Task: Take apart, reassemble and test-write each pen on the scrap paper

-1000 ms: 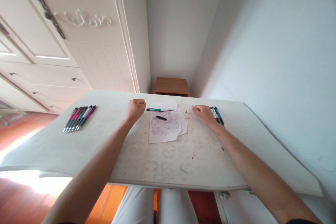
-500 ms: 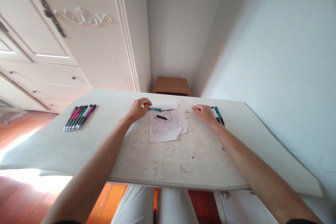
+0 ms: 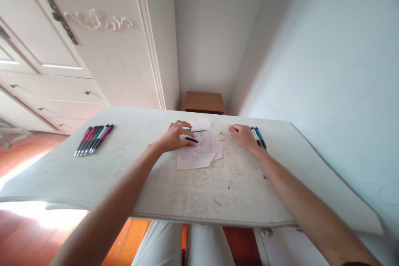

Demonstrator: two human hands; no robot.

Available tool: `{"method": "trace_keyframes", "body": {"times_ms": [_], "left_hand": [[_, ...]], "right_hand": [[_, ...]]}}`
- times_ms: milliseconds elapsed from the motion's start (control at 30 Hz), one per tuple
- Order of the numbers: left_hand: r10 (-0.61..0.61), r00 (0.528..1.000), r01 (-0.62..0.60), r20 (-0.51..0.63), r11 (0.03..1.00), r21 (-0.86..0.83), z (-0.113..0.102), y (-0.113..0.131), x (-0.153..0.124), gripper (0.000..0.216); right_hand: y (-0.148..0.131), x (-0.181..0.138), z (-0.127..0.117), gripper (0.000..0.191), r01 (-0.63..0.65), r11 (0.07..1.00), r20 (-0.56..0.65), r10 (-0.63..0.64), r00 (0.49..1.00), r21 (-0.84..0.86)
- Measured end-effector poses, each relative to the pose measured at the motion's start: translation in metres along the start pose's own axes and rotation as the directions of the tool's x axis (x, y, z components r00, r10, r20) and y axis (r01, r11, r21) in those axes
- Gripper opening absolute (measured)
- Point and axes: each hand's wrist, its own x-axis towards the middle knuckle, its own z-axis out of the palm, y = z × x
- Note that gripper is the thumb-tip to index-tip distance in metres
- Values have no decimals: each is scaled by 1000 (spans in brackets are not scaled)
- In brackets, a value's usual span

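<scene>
Both forearms (image 3: 124,199) bare to near elbow. Dark sleeve edge (image 3: 355,263) at upper right arm, bottom corner. Pale ring (image 3: 180,124) on finger of left hand (image 3: 176,136). White trousers (image 3: 162,245) on both legs

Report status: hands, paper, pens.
Left hand open over paper, fingertips at black piece. Right hand flat on table, beside pens. Pen row far left, apart.

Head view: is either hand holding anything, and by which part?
Left hand lies on the scribbled paper, fingertips at the black pen part; a grip cannot be told. Right hand rests on the table, holding nothing.
</scene>
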Motion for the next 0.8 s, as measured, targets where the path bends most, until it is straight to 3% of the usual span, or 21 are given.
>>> {"method": "trace_keyframes", "body": {"times_ms": [100, 300, 433, 533, 667, 733, 800], "left_hand": [[8, 999, -8, 40, 1000, 17, 3, 5, 0, 26], [32, 998, -31, -59, 999, 17, 3, -2, 2, 11], [28, 984, -53, -177, 989, -136, -3, -9, 5, 12], [-84, 971, 17, -225, 958, -286, -9, -11, 5, 17], [-270, 938, 93, -218, 801, -591, -13, -7, 5, 30], [-315, 925, 72, -211, 692, -718, -13, -4, 7, 38], [-319, 924, 50, -210, 646, -762, -12, -3, 7, 42]], "right_hand": [[-1, 0, 0, 47, -6, 1000, -12, 6, 1000, 7], [-4, -2, -4, 48, -12, 1000, -11, 12, 1000, 9], [-5, -2, -4, 48, -14, 1000, -11, 14, 1000, 17], [-5, -2, -4, 47, -13, 1000, -12, 13, 1000, 16], [-4, -2, -4, 47, -8, 1000, -9, 8, 1000, 8], [-5, -3, -4, 47, -3, 1000, -8, 3, 1000, 14], [-5, -3, -4, 47, 4, 1000, -8, -4, 1000, 19]]}}
